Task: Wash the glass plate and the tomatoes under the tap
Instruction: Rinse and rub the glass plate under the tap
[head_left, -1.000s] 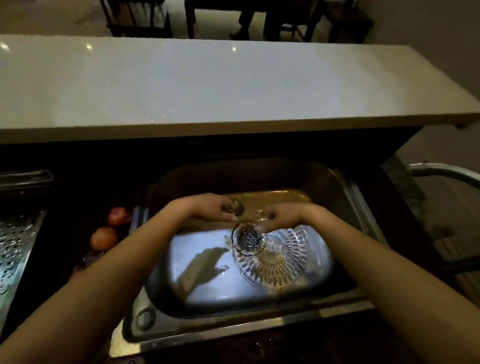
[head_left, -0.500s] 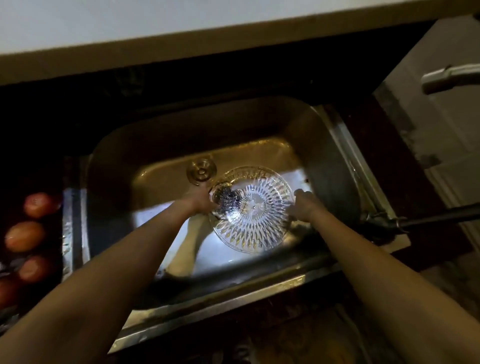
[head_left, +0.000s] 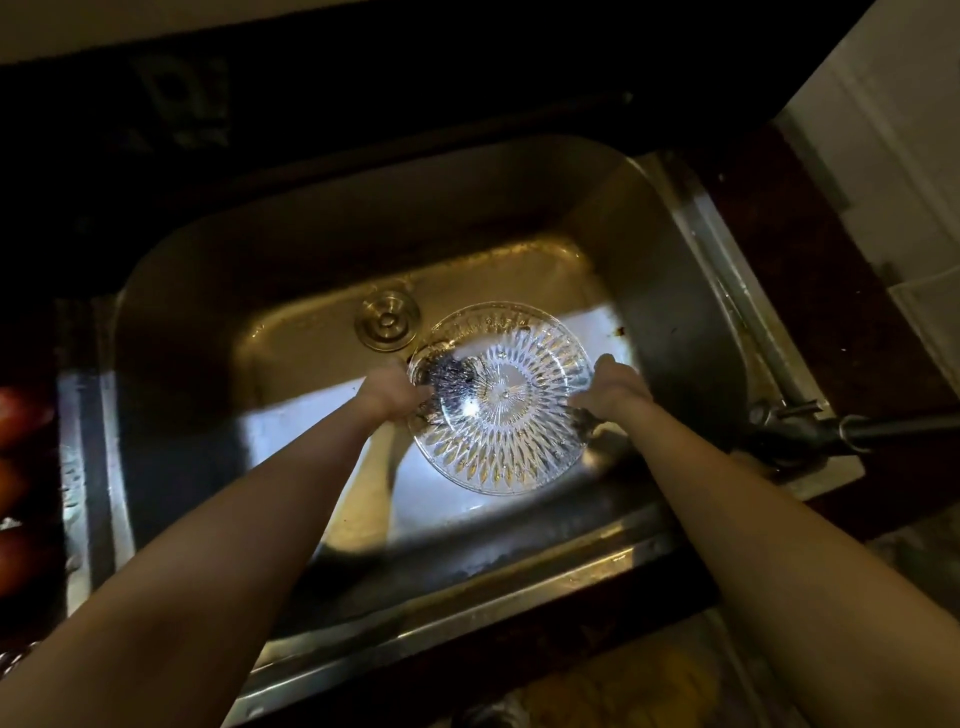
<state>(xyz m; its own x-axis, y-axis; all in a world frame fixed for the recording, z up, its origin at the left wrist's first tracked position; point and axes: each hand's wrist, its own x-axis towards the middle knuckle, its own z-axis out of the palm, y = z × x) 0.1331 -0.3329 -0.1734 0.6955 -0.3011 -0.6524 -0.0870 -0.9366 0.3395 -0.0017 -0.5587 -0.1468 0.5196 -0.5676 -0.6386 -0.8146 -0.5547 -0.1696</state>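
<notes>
Over the sink (head_left: 332, 218) we grip the glass plate (head_left: 501, 397): left hand (head_left: 389, 389) at 9 o'clock, right hand (head_left: 615, 387) at 3; next probably needs running water.

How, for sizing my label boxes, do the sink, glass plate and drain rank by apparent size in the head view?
1. sink, largest by far
2. glass plate
3. drain, smallest
The differences are plain, so nearness to the camera does not alter the order.
</notes>
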